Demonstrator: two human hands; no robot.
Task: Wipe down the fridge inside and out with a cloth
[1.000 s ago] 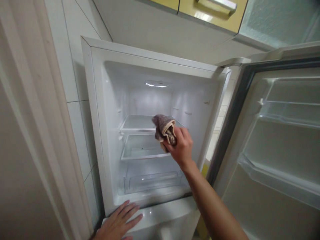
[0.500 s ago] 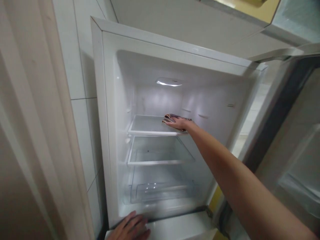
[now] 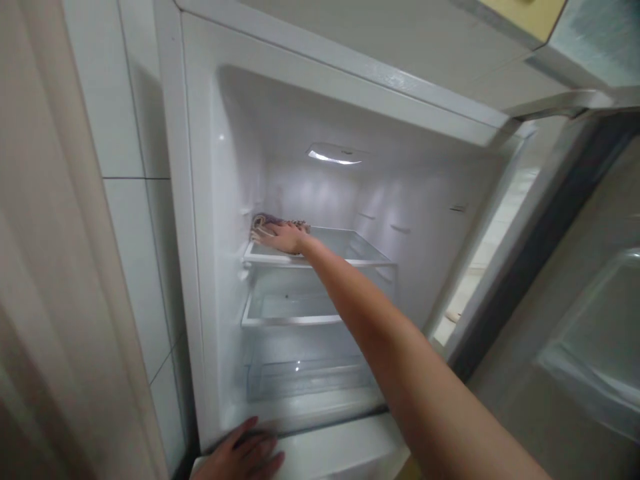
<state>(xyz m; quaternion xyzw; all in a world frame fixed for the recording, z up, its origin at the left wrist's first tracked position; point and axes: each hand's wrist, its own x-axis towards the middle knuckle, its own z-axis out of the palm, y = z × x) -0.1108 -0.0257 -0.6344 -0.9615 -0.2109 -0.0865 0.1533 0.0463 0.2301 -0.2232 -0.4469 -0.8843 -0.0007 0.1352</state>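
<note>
Inside an open refrigerator, my right hand presses a folded, patterned cloth onto the left part of the upper glass shelf, close to the inner left wall. The palm and fingers lie over the cloth. Low in the picture, my left hand rests with spread fingers on the white ledge below the compartment opening, and it holds nothing. A second glass shelf and a clear drawer sit beneath the upper shelf.
The refrigerator door stands swung open on the right, with a clear door bin on it. A lamp is set in the compartment ceiling. Tiled wall and a beige pleated panel line the left side. A yellow cabinet hangs above.
My right hand has slid the cloth from the right side of the upper shelf to its left end. My left hand stays on the ledge. The view has shifted slightly closer.
</note>
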